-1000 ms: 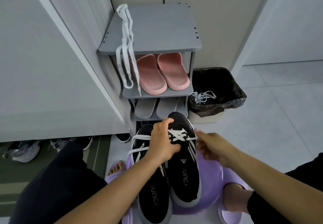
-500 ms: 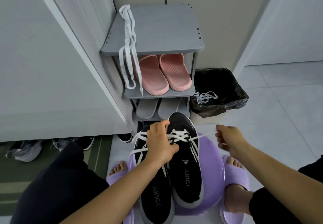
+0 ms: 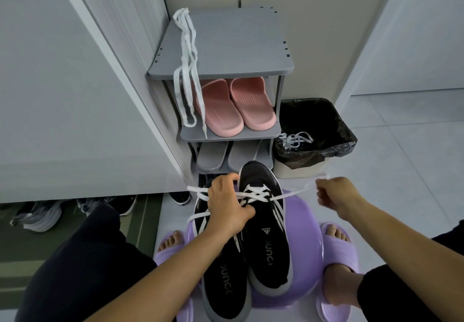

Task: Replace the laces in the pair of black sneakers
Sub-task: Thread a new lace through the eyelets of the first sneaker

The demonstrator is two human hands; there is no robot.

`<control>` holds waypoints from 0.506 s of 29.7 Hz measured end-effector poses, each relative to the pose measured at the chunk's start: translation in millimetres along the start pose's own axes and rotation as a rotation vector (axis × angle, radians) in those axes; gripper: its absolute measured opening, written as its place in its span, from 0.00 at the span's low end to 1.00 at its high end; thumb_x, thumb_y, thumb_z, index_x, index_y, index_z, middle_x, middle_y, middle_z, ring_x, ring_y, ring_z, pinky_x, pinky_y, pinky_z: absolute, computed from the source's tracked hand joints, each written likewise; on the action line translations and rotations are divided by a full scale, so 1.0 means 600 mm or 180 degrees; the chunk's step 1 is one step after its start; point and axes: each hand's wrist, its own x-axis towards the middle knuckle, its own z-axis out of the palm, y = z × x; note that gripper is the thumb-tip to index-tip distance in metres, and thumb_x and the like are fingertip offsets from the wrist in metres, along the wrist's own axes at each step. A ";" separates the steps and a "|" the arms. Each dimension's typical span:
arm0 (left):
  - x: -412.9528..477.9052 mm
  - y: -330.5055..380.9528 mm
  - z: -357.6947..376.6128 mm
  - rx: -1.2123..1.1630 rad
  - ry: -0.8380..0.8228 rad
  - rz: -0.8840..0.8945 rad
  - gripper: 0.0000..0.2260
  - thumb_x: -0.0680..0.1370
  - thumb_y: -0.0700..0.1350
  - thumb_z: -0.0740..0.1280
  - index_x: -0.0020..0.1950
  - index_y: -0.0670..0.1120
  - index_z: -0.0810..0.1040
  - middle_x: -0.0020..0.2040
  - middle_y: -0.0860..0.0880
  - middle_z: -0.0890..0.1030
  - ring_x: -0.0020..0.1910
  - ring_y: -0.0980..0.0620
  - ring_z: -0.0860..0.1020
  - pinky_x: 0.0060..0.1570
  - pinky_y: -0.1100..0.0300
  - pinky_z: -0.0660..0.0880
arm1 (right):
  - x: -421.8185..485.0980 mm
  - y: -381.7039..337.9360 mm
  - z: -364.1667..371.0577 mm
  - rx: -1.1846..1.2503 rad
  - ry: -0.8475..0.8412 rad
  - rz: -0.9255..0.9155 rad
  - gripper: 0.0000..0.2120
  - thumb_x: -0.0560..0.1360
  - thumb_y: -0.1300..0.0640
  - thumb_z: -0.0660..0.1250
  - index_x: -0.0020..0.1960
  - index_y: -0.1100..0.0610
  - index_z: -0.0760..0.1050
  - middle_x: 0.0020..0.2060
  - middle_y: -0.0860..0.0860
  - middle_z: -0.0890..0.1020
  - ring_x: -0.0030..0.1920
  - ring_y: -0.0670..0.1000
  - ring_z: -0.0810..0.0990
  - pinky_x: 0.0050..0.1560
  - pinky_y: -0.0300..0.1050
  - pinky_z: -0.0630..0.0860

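**Near field.** Two black sneakers, left sneaker (image 3: 226,294) and right sneaker (image 3: 266,246), lie side by side, toes pointing away, on a purple stool (image 3: 303,233) between the person's feet, which wear purple slippers (image 3: 339,243). The right sneaker sits a little farther forward, and a white lace (image 3: 293,193) is crossed over its upper eyelets.

**Hands.** The left hand (image 3: 226,206) rests over the lace crossings where the two sneakers meet. Its fingers are curled and its thumb bears down on the lacing. One lace end runs out to the left of this hand. The right hand (image 3: 336,193) is held out to the right of the stool, apart from the sneakers. Its fingers are closed around the other lace end, which stretches taut from the eyelets.

**Far field.** A gray shoe rack (image 3: 238,45) stands against the wall. Spare laces (image 3: 187,70) are draped over the left edge of its top, with pink slippers (image 3: 233,105) on the shelf below and gray slippers (image 3: 226,156) beneath those. Just right of the rack, a black-lined bin (image 3: 326,130) holds discarded laces (image 3: 296,139).
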 end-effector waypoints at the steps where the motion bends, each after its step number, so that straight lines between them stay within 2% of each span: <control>1: 0.000 0.000 -0.001 -0.0011 0.0001 0.0013 0.31 0.67 0.40 0.71 0.68 0.47 0.63 0.64 0.49 0.61 0.62 0.52 0.60 0.65 0.60 0.60 | -0.013 0.001 0.007 -0.0063 -0.0316 0.0160 0.12 0.77 0.59 0.64 0.36 0.62 0.69 0.27 0.56 0.72 0.21 0.49 0.70 0.19 0.34 0.70; 3: 0.000 0.000 -0.001 -0.0063 -0.0045 0.0015 0.32 0.67 0.40 0.71 0.68 0.47 0.63 0.65 0.49 0.61 0.63 0.52 0.60 0.66 0.58 0.61 | -0.037 0.013 0.030 -0.1116 -0.0727 -0.0009 0.16 0.77 0.51 0.65 0.38 0.61 0.70 0.28 0.55 0.73 0.23 0.50 0.71 0.24 0.38 0.70; 5: -0.001 0.000 0.000 -0.0190 -0.0136 -0.0002 0.33 0.67 0.39 0.71 0.69 0.48 0.62 0.66 0.49 0.60 0.64 0.53 0.60 0.67 0.56 0.62 | -0.052 0.023 0.053 -0.2381 -0.0428 -0.1118 0.16 0.75 0.47 0.66 0.45 0.60 0.69 0.39 0.52 0.73 0.36 0.53 0.74 0.38 0.43 0.70; 6: -0.001 0.000 0.001 -0.0248 -0.0169 0.0002 0.33 0.67 0.39 0.71 0.69 0.48 0.62 0.66 0.50 0.60 0.64 0.53 0.60 0.66 0.57 0.63 | -0.058 0.021 0.061 -0.2517 -0.0348 -0.1645 0.14 0.75 0.48 0.66 0.49 0.59 0.69 0.44 0.50 0.70 0.42 0.52 0.73 0.43 0.43 0.69; 7: -0.003 0.001 0.001 -0.0279 -0.0169 0.0013 0.33 0.67 0.39 0.71 0.69 0.48 0.62 0.65 0.50 0.61 0.63 0.54 0.60 0.65 0.58 0.63 | -0.065 0.016 0.068 -0.2438 -0.0517 -0.1955 0.12 0.75 0.50 0.66 0.50 0.57 0.69 0.45 0.49 0.69 0.44 0.51 0.73 0.45 0.40 0.68; 8: -0.004 0.000 0.002 -0.0284 -0.0113 0.0026 0.32 0.67 0.40 0.72 0.68 0.48 0.63 0.64 0.50 0.61 0.62 0.55 0.61 0.64 0.60 0.63 | -0.068 0.013 0.073 -0.2410 -0.0801 -0.2082 0.08 0.75 0.52 0.66 0.48 0.56 0.71 0.44 0.48 0.70 0.43 0.49 0.73 0.42 0.36 0.67; 10: -0.006 -0.001 0.000 -0.0255 0.0131 0.0028 0.30 0.65 0.44 0.75 0.64 0.49 0.66 0.59 0.52 0.63 0.58 0.55 0.62 0.62 0.61 0.63 | -0.068 0.014 0.077 -0.2495 -0.1199 -0.1899 0.07 0.75 0.52 0.66 0.43 0.55 0.72 0.39 0.47 0.73 0.39 0.46 0.72 0.36 0.32 0.66; 13: -0.009 -0.004 -0.010 -0.0100 0.0269 -0.0065 0.23 0.63 0.49 0.78 0.50 0.51 0.68 0.53 0.53 0.65 0.56 0.54 0.64 0.60 0.58 0.65 | -0.064 0.016 0.070 -0.2178 -0.1398 -0.1488 0.07 0.75 0.53 0.66 0.43 0.56 0.73 0.37 0.48 0.76 0.38 0.46 0.72 0.40 0.37 0.68; 15: -0.010 -0.004 -0.015 0.0064 0.0148 -0.0125 0.19 0.64 0.51 0.77 0.46 0.51 0.69 0.53 0.53 0.66 0.55 0.54 0.64 0.60 0.57 0.65 | -0.063 0.018 0.067 -0.2168 -0.1520 -0.1648 0.05 0.76 0.56 0.66 0.43 0.57 0.74 0.36 0.47 0.75 0.39 0.46 0.73 0.41 0.35 0.68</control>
